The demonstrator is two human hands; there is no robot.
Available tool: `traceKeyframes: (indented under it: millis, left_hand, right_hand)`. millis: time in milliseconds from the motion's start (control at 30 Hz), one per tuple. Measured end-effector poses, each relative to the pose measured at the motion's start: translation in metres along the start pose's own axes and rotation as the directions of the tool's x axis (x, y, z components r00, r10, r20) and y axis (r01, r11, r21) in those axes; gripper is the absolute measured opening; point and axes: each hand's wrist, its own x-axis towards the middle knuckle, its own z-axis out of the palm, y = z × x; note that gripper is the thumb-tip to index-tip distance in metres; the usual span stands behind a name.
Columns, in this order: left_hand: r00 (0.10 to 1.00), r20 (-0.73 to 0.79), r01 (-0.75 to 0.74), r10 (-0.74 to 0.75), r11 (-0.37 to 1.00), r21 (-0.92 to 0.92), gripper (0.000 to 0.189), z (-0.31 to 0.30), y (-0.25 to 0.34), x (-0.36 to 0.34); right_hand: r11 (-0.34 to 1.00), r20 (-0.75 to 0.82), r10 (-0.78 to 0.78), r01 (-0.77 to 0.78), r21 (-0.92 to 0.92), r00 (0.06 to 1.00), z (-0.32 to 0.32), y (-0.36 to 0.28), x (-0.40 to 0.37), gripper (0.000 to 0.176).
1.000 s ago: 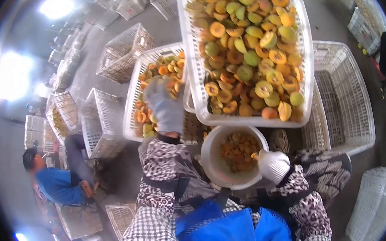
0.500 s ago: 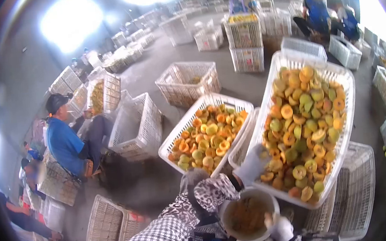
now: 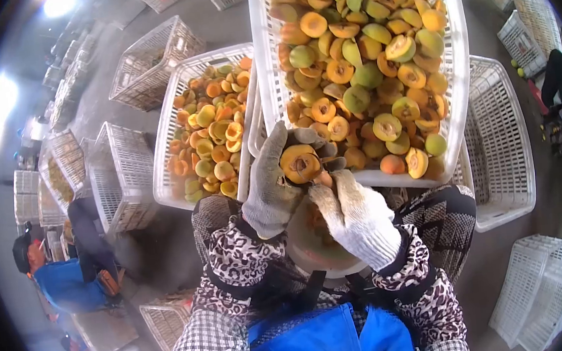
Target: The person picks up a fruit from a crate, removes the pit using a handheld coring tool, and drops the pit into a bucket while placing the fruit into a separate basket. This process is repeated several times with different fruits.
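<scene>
1. Currently left hand (image 3: pixel 267 187) grip closed round a fruit half (image 3: pixel 300 164), cut side up, over the bucket (image 3: pixel 316 266).
2. Right hand (image 3: pixel 359 217) fingers touch its lower edge; grip unclear.
3. Looks like pitting; next needs a clean scoop over bucket.

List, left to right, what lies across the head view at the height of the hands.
co-worker in a blue top → empty white crate → smaller crate of fruit halves → left hand → fruit half that it holds → right hand → empty crate on the right → person in dark clothes
</scene>
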Motion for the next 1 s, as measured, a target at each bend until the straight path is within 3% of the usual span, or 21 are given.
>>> traceKeyframes:
  millis: [67,133,167,200,267,300,333,400,433,467,500,533,567,600,667,700,767,800,867,933,1000]
  left_hand:
    - [1.0,-0.031,-0.004,0.003,0.999,-0.033,0.044,-0.001,-0.001,0.0]
    - [0.995,-0.098,-0.008,0.011,0.999,0.034,0.047,-0.003,-0.001,0.003]
    - [0.995,-0.103,-0.003,0.007,0.999,0.032,0.047,-0.004,-0.002,0.004]
    - [0.991,-0.127,-0.037,0.05,0.994,0.105,0.047,-0.006,-0.004,0.005]
    - [0.985,-0.147,-0.062,0.089,0.982,0.179,0.047,-0.009,-0.005,0.004]
    - [0.982,-0.148,-0.074,0.117,0.961,0.265,0.048,-0.009,-0.006,0.003]
    - [0.979,-0.144,-0.087,0.146,0.933,0.35,0.049,-0.008,-0.006,0.002]
    - [0.979,-0.055,-0.166,0.196,0.925,0.34,0.048,-0.012,-0.009,0.002]
    - [0.968,0.031,-0.245,0.249,0.914,0.324,0.048,-0.014,-0.011,0.003]
    - [0.97,0.034,-0.239,0.242,0.913,0.33,0.048,-0.016,-0.012,0.003]
    - [0.962,0.079,-0.272,0.26,0.914,0.302,0.049,-0.016,-0.014,0.003]
    - [0.952,0.124,-0.304,0.28,0.913,0.271,0.051,-0.016,-0.016,0.005]
    - [0.988,0.007,-0.157,0.157,0.983,0.096,0.051,-0.001,-0.014,0.003]
    - [0.988,0.009,-0.152,0.152,0.983,0.102,0.051,0.001,-0.013,0.003]
    - [0.998,0.018,0.053,-0.053,0.998,-0.014,0.05,0.0,-0.012,0.004]
    - [1.0,0.016,0.015,-0.016,0.999,0.051,0.049,-0.009,-0.015,0.005]
    - [1.0,0.005,0.029,-0.029,0.996,0.079,0.047,-0.016,-0.016,0.006]
    - [0.999,0.0,0.034,-0.034,0.993,0.11,0.046,-0.012,-0.014,0.005]
    - [0.996,-0.089,0.021,-0.004,0.981,0.195,0.044,-0.006,-0.016,0.003]
    - [0.952,0.163,-0.306,0.26,0.846,0.437,0.041,-0.02,-0.024,0.009]
    - [0.959,0.147,-0.281,0.243,0.888,0.364,0.041,-0.019,-0.028,0.01]
  right_hand:
    - [0.999,-0.002,0.01,-0.01,-0.04,1.0,0.015,-0.002,-0.002,0.022]
    - [0.983,0.198,0.185,-0.18,-0.042,0.963,0.024,-0.004,-0.005,0.024]
    - [0.988,0.16,-0.008,0.033,-0.154,0.987,0.007,-0.006,0.002,0.028]
    - [0.988,0.164,-0.005,0.03,-0.151,0.986,0.011,-0.005,0.003,0.028]
    - [0.999,-0.065,-0.037,0.038,0.005,0.997,0.021,-0.006,0.001,0.027]
    - [0.999,-0.061,-0.033,0.033,0.005,0.998,0.02,-0.009,0.0,0.027]
    - [0.955,-0.022,0.164,-0.154,0.254,0.986,0.019,-0.015,-0.001,0.028]
    - [0.815,0.06,0.346,-0.332,0.476,0.936,0.0,-0.017,0.009,0.029]
    - [0.366,0.504,0.426,-0.652,0.664,0.752,-0.019,-0.011,0.019,0.029]
    - [-0.166,0.85,0.222,-0.84,0.516,0.478,-0.031,-0.008,0.025,0.029]
    - [-0.242,0.85,0.194,-0.816,0.525,0.49,-0.03,-0.005,0.022,0.035]
    - [-0.247,0.849,0.196,-0.813,0.528,0.492,-0.021,-0.003,0.018,0.035]
    - [-0.072,0.732,0.319,-0.755,0.652,0.602,-0.012,-0.004,0.016,0.035]
    - [0.117,0.582,0.408,-0.673,0.731,0.703,-0.006,-0.004,0.014,0.035]
    - [0.004,0.678,0.367,-0.73,0.683,0.637,-0.003,-0.004,0.005,0.036]
    - [0.437,0.373,0.415,-0.541,0.718,0.83,0.001,-0.012,0.002,0.036]
    - [0.071,0.714,0.37,-0.785,0.616,0.594,-0.008,-0.008,0.007,0.04]
    - [-0.206,0.855,0.186,-0.831,0.516,0.485,-0.026,0.0,0.014,0.043]
    - [-0.394,0.888,0.069,-0.806,0.442,0.454,-0.021,0.008,0.007,0.043]
    - [-0.433,0.88,0.113,-0.774,0.462,0.462,-0.017,-0.002,0.006,0.042]
    - [-0.465,0.871,0.151,-0.744,0.479,0.467,-0.013,-0.002,0.003,0.04]
